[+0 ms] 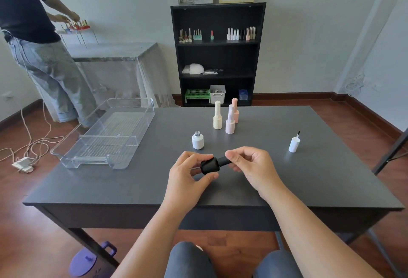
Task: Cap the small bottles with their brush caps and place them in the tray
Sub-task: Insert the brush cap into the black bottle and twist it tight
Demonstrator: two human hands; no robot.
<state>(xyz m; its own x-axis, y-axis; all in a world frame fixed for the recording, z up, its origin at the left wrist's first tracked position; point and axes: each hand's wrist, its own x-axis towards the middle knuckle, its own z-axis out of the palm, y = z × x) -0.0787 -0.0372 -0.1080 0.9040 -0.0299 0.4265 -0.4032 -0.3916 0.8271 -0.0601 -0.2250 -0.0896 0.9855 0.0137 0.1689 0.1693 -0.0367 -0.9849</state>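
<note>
A: Both hands meet low over the near middle of the surface (276, 167). Left hand (189, 176) is curled shut around the black bottle (209, 166), thumb under, fingers over. Right hand (249, 167) pinches the black cap (225, 161) between thumb and fingers. Bottle lies tilted, cap end toward the right.

B: Is the cap seated?

A: It meets the bottle's neck; how far it is threaded I cannot tell. I judge this the screwing-on step.

B: Other pieces, largest down?

A: Clear tray (106, 134) on the far left of the surface, nothing in it, its left edge hanging past the surface. Three tall capped bottles (227, 116) stand close together beyond the hands. White bottle (197, 140), uncapped, stands between them and the hands. White cap (294, 143) stands well apart on the right, brush up.

B: Risks?

A: A cap started crooked on a tilted bottle could cross-thread, or seem tight and come loose in the tray. The overhanging tray could tip or slide if bumped while loading. A reach for the white cap might knock it over and smear the brush on the surface.

B: Arm pose?

A: Forearms come in from the near edge, converging. Wrists fairly straight, both palms turned inward, clear of the surface.
</note>
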